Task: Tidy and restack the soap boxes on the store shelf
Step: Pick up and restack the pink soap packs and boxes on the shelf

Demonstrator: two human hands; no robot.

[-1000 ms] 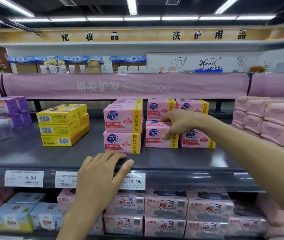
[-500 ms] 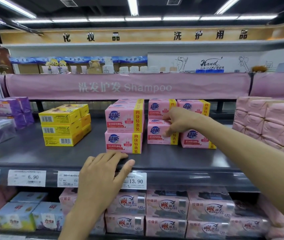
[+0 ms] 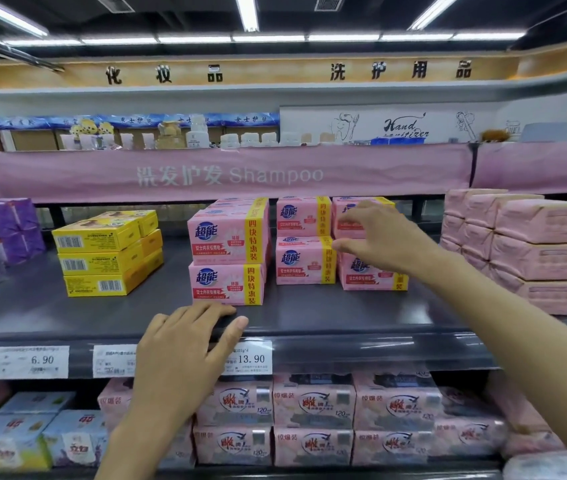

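Pink soap boxes with yellow side bands stand in three two-high stacks on the grey shelf (image 3: pixel 67 317): a left stack (image 3: pixel 228 233), a middle stack (image 3: pixel 304 261) and a right stack (image 3: pixel 372 277). My right hand (image 3: pixel 379 237) reaches in front of the right stack's upper box (image 3: pixel 384 202). Its fingers are spread over that box's face and its thumb is at the gap above the lower box. My left hand (image 3: pixel 188 341) rests flat on the shelf's front edge, below the left stack, holding nothing.
Yellow boxes (image 3: pixel 102 258) are stacked at the left, with purple packs (image 3: pixel 1 223) beyond them. Plain pink wrapped packs (image 3: pixel 534 244) are piled at the right. Price tags (image 3: pixel 29 362) line the shelf lip. More pink packs (image 3: pixel 309 410) fill the shelf below.
My right hand has left the middle stack's lower box and moved right and up to the right stack's upper box. My left hand has stayed on the shelf edge.
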